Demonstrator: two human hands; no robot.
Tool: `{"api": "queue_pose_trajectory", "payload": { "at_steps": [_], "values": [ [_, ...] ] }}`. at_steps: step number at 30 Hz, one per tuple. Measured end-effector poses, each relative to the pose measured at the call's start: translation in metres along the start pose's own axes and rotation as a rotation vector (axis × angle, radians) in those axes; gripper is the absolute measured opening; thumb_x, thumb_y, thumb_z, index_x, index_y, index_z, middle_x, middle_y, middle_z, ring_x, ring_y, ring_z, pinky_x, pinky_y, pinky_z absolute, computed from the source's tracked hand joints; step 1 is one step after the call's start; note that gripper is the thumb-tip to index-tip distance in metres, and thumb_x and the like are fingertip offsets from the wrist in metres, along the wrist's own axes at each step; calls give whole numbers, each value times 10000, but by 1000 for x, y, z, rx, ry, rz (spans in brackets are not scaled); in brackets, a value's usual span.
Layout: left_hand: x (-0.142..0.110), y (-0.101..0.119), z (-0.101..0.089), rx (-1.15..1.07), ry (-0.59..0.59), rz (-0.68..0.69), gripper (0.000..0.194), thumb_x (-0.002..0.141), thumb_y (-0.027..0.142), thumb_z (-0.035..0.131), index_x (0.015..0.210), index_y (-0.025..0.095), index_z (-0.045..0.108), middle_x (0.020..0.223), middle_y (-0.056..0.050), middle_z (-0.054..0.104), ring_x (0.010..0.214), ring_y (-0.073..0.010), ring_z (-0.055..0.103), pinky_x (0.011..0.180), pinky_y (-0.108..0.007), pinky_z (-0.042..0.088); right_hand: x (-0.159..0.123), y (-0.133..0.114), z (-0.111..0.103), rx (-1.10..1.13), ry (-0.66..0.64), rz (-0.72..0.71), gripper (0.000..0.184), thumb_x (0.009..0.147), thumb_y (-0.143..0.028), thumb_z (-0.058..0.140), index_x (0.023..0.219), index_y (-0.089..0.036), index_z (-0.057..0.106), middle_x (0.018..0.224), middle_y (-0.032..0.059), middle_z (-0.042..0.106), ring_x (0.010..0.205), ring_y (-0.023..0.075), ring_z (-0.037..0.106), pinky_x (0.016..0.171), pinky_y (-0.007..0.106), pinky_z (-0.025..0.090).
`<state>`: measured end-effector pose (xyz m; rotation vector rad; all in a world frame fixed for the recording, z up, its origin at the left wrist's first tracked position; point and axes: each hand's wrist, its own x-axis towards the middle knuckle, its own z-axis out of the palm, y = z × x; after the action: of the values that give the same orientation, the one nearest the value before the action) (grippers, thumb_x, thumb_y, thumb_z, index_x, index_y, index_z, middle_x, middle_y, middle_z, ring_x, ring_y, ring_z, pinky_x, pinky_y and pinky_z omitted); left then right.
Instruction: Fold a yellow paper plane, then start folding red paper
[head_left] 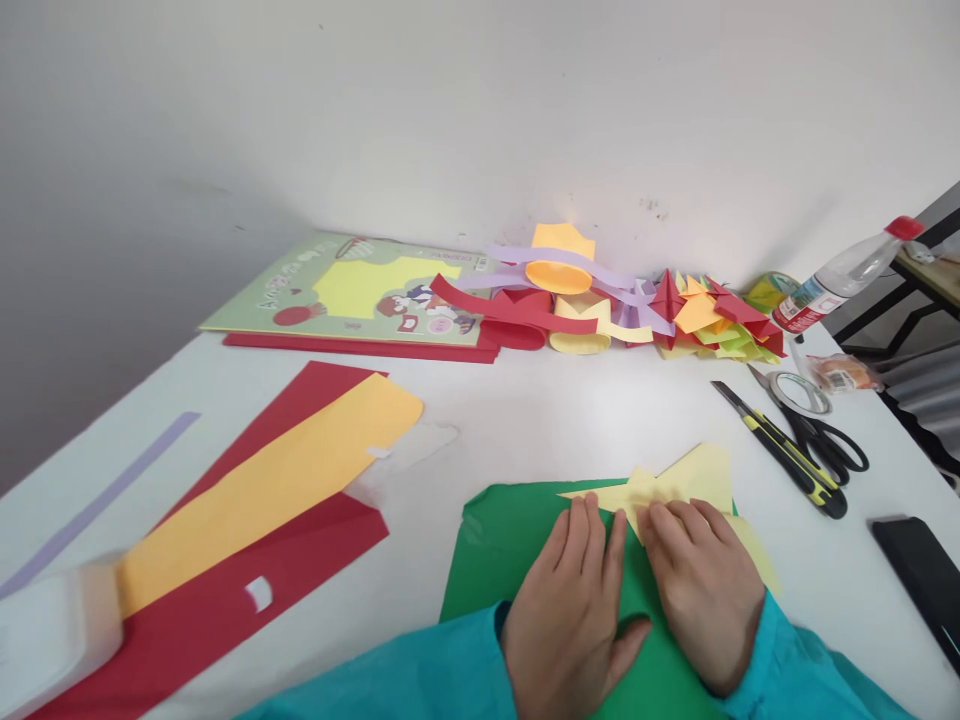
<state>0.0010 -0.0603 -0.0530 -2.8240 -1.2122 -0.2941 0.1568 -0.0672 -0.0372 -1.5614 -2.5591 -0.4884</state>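
Note:
A pale yellow folded paper (705, 475) with pointed flaps lies over the far edge of a green sheet (491, 540). My left hand (574, 600) rests palm down, its fingers stretched out and their tips against the paper's left point. On the right, my right hand (697, 580) has its fingers curled and closed on the middle of the folded paper. These fingers hide part of the folds. Another pale yellow flap shows beyond the right wrist.
Red (315, 560) and orange paper (277, 490) lie left, beside a white object (60, 630). Behind are a pad (285, 290), paper rings and a folded paper pile (712, 320). A bottle (840, 280), tape (800, 392), scissors (825, 440), cutter (787, 455) and black phone-like object (919, 575) sit right.

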Motion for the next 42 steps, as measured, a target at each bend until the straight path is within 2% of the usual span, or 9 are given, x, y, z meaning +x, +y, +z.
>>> {"api": "queue_pose_trajectory", "payload": {
  "at_steps": [5, 13, 17, 22, 29, 34, 38, 42],
  "values": [
    [2, 8, 5, 50, 56, -39, 685, 826, 579, 343, 1233, 53, 505, 1214, -231, 539, 1120, -369, 476, 927, -460, 297, -1, 0, 0, 7, 4, 3, 226, 785, -81, 478, 934, -115, 644, 874, 62, 588, 826, 207, 489, 855, 390, 374],
    [10, 13, 2, 92, 126, -50, 671, 750, 597, 443, 1168, 92, 583, 1131, -172, 598, 995, -389, 526, 850, -450, 323, 1, -1, 1, 72, 35, 37, 262, 833, -75, 407, 947, -128, 637, 860, 60, 599, 824, 202, 487, 870, 395, 355],
    [9, 13, 3, 84, 143, -45, 661, 751, 580, 431, 1165, 91, 592, 1156, -145, 585, 992, -389, 517, 841, -446, 326, 1, 1, 1, 71, 47, 43, 269, 843, -95, 404, 992, -121, 627, 858, 62, 609, 825, 202, 489, 891, 407, 348],
    [9, 13, 4, 80, 143, -24, 625, 770, 570, 405, 1168, 127, 597, 1223, -92, 551, 1002, -388, 505, 832, -447, 332, 1, 1, 2, 49, 23, 30, 295, 832, -90, 401, 1028, -124, 618, 860, 74, 606, 801, 198, 487, 870, 392, 368],
    [9, 13, 3, 119, 104, 2, 646, 790, 585, 364, 1163, 113, 601, 1235, -100, 547, 999, -396, 511, 837, -465, 338, 4, 4, 1, 55, 12, 1, 306, 825, -100, 422, 1068, -121, 606, 826, 70, 595, 777, 206, 470, 833, 389, 367],
    [8, 14, 5, 74, 156, -40, 656, 784, 579, 385, 1191, 101, 573, 1233, -116, 554, 1045, -394, 498, 892, -474, 312, 13, 6, 0, 48, -14, -24, 211, 803, -107, 471, 910, -139, 650, 737, 47, 556, 696, 188, 434, 774, 372, 365],
    [8, 13, 7, 27, 163, 6, 639, 797, 537, 388, 1179, 58, 566, 1211, -153, 569, 1137, -351, 460, 984, -437, 255, 19, 4, -2, 51, -4, -11, 157, 775, -103, 494, 738, -155, 637, 681, 39, 520, 651, 178, 410, 716, 369, 360],
    [9, 12, 9, 24, 167, 17, 645, 793, 524, 392, 1162, 24, 564, 1191, -192, 574, 1125, -339, 484, 991, -421, 255, 18, 1, -1, 45, 24, 28, 129, 763, -102, 515, 751, -147, 635, 693, 39, 526, 679, 184, 421, 778, 390, 359]
  ]
}}
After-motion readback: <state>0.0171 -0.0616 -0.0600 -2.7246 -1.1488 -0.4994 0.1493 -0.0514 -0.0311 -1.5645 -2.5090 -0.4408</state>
